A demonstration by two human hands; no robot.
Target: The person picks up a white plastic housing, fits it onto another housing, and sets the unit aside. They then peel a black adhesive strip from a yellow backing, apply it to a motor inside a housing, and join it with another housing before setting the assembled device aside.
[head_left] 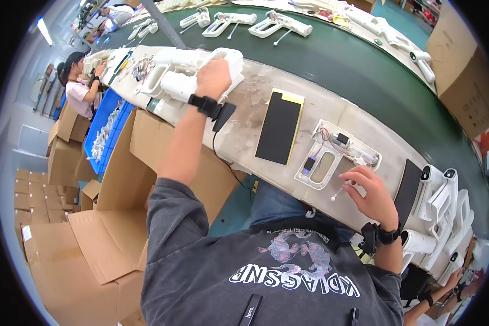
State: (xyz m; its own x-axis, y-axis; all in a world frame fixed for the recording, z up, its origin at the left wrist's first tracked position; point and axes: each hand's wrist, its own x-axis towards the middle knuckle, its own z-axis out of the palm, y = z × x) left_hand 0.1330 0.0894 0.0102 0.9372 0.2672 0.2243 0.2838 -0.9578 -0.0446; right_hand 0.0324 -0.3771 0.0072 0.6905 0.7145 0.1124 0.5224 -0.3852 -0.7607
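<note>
**Two hands, open shell, loose wires**

Left hand (213,79) curled over white housing (180,84), surface's (320,103) left end; hidden fingers, can't tell grip. Right hand (372,195) half open beside thin rod (338,193); can't tell if held. Open shell (304,176) near front edge. Risks: wires (324,143) could pinch if shifted; nudged rod could roll off. Wrist cable (221,155) crosses front edge, might snag. Black pad (280,127) between; white units (445,204) crowd right end.

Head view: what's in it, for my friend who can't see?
Someone's left hand is on white casings on a workbench, and their right hand is beside an open white shell with electrical parts inside. A black pad lies between them.
</note>
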